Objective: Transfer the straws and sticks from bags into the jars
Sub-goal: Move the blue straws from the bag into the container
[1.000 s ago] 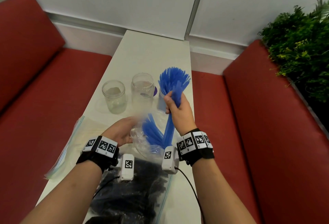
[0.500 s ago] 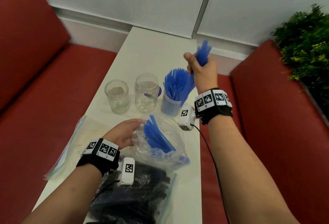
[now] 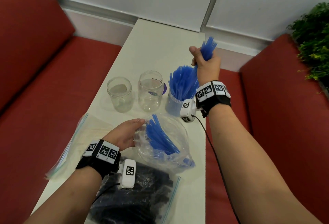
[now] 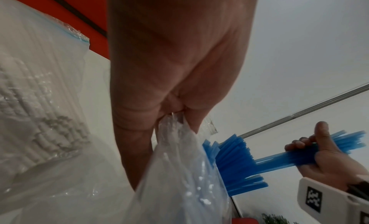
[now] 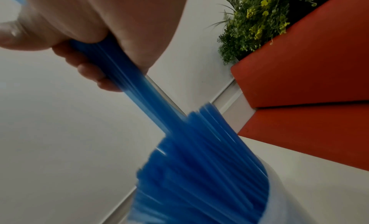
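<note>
My right hand [image 3: 204, 59] grips a bundle of blue straws [image 3: 207, 48], their lower ends reaching into the right jar [image 3: 173, 105], which is packed with blue straws [image 3: 183, 83]. In the right wrist view the bundle [image 5: 127, 78] runs from my fist down into that jar. My left hand [image 3: 124, 133] pinches the rim of a clear plastic bag [image 3: 170, 159] that still holds blue straws [image 3: 160, 134]; the left wrist view shows the pinch [image 4: 175, 116]. Two empty glass jars [image 3: 119, 97] [image 3: 151, 92] stand to the left.
A zip bag of black straws [image 3: 138, 198] lies at the near table edge. A bag of white sticks [image 3: 85, 140] lies at the left edge. Red benches [image 3: 44, 84] flank the narrow white table [image 3: 160, 45]; a plant [image 3: 315, 42] stands at the far right.
My right hand lifted a bundle of blue straws out of the bag and carried it up and right over the right jar, lowering it slightly. The left hand stayed on the bag.
</note>
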`<state>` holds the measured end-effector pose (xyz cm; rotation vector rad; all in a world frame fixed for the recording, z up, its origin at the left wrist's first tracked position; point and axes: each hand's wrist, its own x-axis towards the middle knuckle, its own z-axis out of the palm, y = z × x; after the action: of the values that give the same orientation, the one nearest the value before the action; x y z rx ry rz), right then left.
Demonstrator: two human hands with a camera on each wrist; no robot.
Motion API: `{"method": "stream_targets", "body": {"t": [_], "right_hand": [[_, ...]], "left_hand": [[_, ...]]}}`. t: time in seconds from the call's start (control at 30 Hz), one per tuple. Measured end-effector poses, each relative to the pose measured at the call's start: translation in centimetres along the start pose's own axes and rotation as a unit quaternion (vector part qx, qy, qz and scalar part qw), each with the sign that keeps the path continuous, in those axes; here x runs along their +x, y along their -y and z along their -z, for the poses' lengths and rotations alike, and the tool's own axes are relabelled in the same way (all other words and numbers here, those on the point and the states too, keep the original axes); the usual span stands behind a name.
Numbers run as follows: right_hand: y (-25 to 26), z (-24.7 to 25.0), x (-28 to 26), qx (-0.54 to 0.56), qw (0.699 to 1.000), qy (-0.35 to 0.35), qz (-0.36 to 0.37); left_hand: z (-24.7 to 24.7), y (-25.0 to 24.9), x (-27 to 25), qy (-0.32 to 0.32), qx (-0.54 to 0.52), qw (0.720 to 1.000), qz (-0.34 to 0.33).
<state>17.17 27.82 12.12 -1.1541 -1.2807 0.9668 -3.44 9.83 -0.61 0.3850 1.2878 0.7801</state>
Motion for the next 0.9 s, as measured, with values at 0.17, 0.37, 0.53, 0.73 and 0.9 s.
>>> {"method": "stream_targets", "body": {"t": [0.17, 0.37, 0.53, 0.73, 0.9], "right_hand": [[-4.1, -0.2, -1.7, -0.002, 0.999, -0.016, -0.038], [-4.1, 0.2, -1.9, 0.002, 1.000, -0.018, 0.009], [-2.6, 0.4, -0.5, -0.140, 0.978, -0.044, 0.148], [-7.4, -1.2, -2.9, -0.563, 0.812, 0.154, 0.016], [-7.4, -0.7, -2.6, -0.550, 0.822, 0.139, 0.061]], "left_hand": [[0.0, 0.2, 0.2, -0.006, 0.002, 1.000, 0.006], [-0.2, 0.2, 0.2, -0.001, 0.000, 1.000, 0.008], [-0.6, 0.0, 0.1, -0.003, -0.003, 1.000, 0.003], [-1.2, 0.1, -0.4, 0.004, 0.008, 1.000, 0.001], [-1.2, 0.1, -0.9, 0.003, 0.009, 1.000, -0.003]]}}
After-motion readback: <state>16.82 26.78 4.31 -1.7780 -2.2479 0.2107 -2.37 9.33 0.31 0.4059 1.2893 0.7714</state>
